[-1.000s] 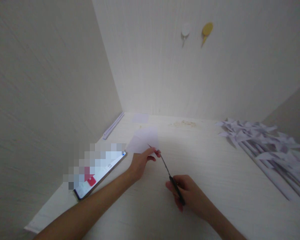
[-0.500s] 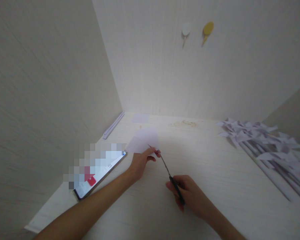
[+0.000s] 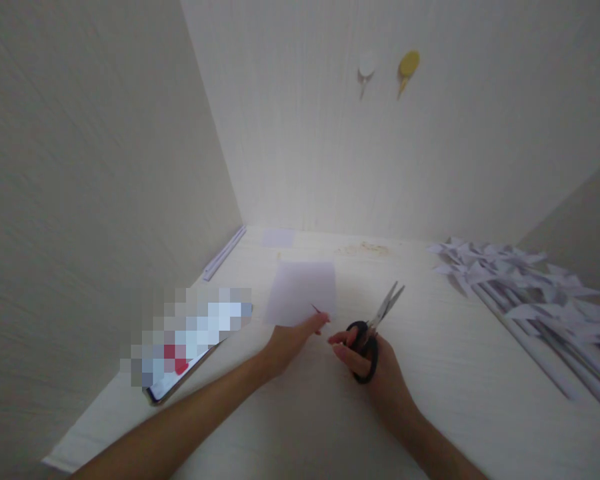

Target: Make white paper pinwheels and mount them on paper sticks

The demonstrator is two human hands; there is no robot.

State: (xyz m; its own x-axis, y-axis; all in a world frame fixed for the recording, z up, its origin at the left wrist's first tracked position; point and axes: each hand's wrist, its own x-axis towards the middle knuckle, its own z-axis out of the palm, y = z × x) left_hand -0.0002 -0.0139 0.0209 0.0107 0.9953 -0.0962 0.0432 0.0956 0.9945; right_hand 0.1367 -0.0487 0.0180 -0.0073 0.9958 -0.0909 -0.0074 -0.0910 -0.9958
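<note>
A square of pale lilac paper [image 3: 303, 287] lies in front of me, with a short dark slit showing near its lower right corner. My left hand [image 3: 293, 343] is closed at that corner, pinching the paper between thumb and fingers. Just right of the paper, my right hand [image 3: 370, 363] is closed on a pair of scissors [image 3: 364, 333] with black handles. Fingers of that hand pass through the loops. The silver blades stand a little apart and point up and to the right, away from the paper.
A lit phone [image 3: 200, 340], partly blurred out, lies on the left. Rolled paper sticks [image 3: 224, 253] rest along the left wall, near a small paper piece [image 3: 278, 237]. Several paper pinwheels [image 3: 510, 280] on sticks are piled at right. Two hooks, white [image 3: 367, 64] and yellow [image 3: 409, 64], are on the back wall.
The scissors have come away from the paper and turned, their blades now pointing up and right. The paper has shifted slightly right and lies flatter, with my left hand still at its corner.
</note>
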